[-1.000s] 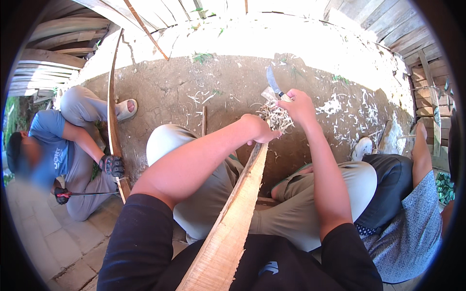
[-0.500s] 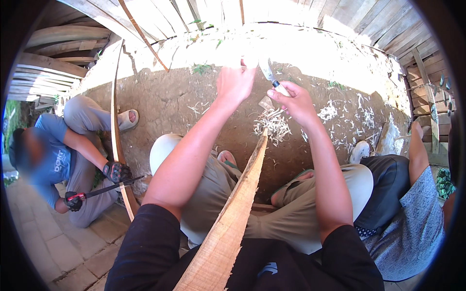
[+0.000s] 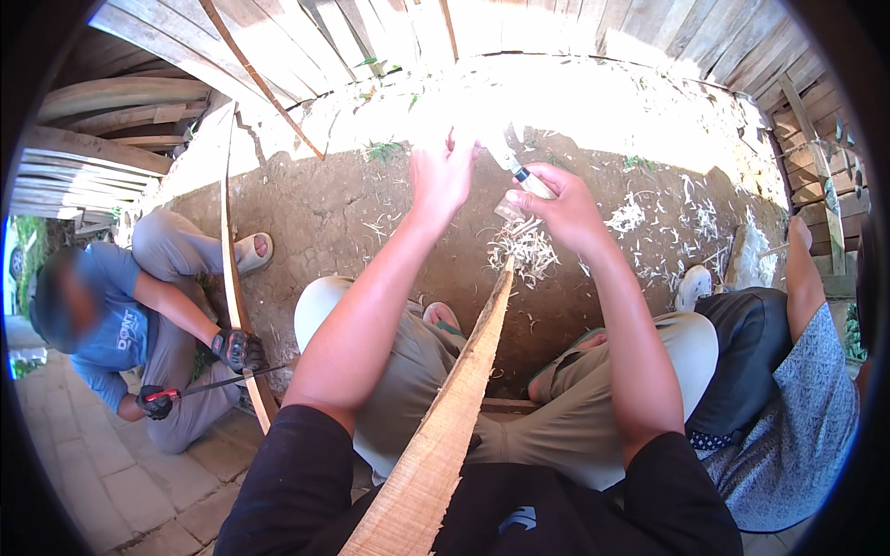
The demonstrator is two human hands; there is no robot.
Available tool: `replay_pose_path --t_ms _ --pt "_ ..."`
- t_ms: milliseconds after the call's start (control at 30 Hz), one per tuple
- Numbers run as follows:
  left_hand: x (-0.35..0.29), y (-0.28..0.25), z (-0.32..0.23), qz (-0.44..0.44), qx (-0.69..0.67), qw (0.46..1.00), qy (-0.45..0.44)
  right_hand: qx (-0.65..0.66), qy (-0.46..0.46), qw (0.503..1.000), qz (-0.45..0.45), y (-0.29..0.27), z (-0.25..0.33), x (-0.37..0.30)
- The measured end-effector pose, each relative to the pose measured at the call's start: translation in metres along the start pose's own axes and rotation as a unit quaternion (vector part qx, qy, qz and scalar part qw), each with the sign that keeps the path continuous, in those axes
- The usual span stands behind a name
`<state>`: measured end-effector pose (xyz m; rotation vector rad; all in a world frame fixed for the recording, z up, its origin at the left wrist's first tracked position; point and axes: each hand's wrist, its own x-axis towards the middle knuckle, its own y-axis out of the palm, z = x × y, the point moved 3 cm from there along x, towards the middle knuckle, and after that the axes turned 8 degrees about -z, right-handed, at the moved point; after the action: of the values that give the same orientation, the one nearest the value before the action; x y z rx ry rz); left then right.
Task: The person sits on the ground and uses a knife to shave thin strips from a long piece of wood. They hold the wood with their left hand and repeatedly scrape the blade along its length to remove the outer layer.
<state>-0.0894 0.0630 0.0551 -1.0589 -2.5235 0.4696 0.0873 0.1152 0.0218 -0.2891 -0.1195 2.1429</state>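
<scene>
In my right hand (image 3: pixel 567 213) is a knife (image 3: pixel 540 185) with a pale handle and a dark collar. Its blade points up and left, partly lost in bright glare. My left hand (image 3: pixel 439 181) is raised just left of the blade, fingers pinched together; the glare hides what they hold. A long tapered wooden plank (image 3: pixel 436 435) runs from my chest between my knees, its narrow end pointing away from me. Pale curled shavings (image 3: pixel 525 250) are heaped around that tip, below my hands.
On the left a gloved co-worker (image 3: pixel 139 306) holds a saw (image 3: pixel 222 382) against a long curved wooden strip (image 3: pixel 230 250). Another person's patterned garment (image 3: pixel 802 426) is close on my right. More shavings (image 3: pixel 686 222) litter the dirt ground, and plank walls (image 3: pixel 686 37) stand beyond.
My view has shifted slightly. Both hands stay close together, the right still gripping the knife. At left, the co-worker's saw has changed position against the strip.
</scene>
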Motion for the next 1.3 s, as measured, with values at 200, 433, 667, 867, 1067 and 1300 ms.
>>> replay_pose_path --t_ms 200,433,667,867,1067,1300 --pt "0.002 0.007 0.011 0.023 -0.077 0.997 0.019 -0.033 -0.013 0.999 0.024 -0.001 0.005 -0.002" --pt "0.0 0.006 0.003 0.022 -0.108 0.993 0.029 -0.033 -0.035 0.998 0.027 -0.002 0.001 0.0" --pt "0.003 -0.002 -0.002 -0.031 -0.149 0.986 0.065 -0.082 -0.028 0.996 0.037 -0.006 0.003 -0.002" --pt "0.003 -0.004 -0.007 -0.038 -0.165 0.984 0.046 -0.125 -0.036 0.991 0.033 -0.008 0.008 -0.004" --pt "0.0 -0.006 -0.013 -0.07 -0.167 0.983 0.025 -0.147 -0.007 0.989 0.035 -0.008 0.009 -0.005" --pt "0.005 -0.003 -0.006 -0.031 -0.171 0.984 0.04 -0.13 -0.031 0.991 0.02 -0.008 0.006 -0.003"
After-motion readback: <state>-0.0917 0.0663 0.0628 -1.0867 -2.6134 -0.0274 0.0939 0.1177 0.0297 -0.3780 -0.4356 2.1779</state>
